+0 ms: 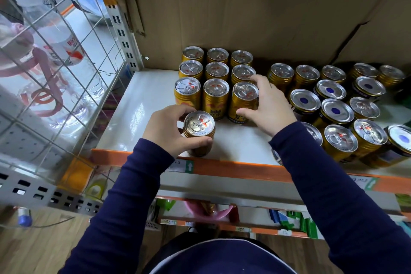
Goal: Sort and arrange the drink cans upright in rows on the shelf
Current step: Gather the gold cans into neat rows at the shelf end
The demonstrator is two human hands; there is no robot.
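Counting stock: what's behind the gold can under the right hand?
Two more gold cans stand behind the front can, then cardboard. The right hand covers their right sides.

Gold cans (215,98) (silver tops, some blue-dotted); white shelf (138,104), orange edge; navy sleeves (124,187).

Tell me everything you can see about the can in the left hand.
The gold can is metal, with a silver pull-tab lid bearing red marks and ring text. It stands upright near the shelf's orange front edge, apart from and in front of the three-by-three gold block. The left hand wraps its upper body, thumb in front, fingers behind. Its lower label is shadowed.
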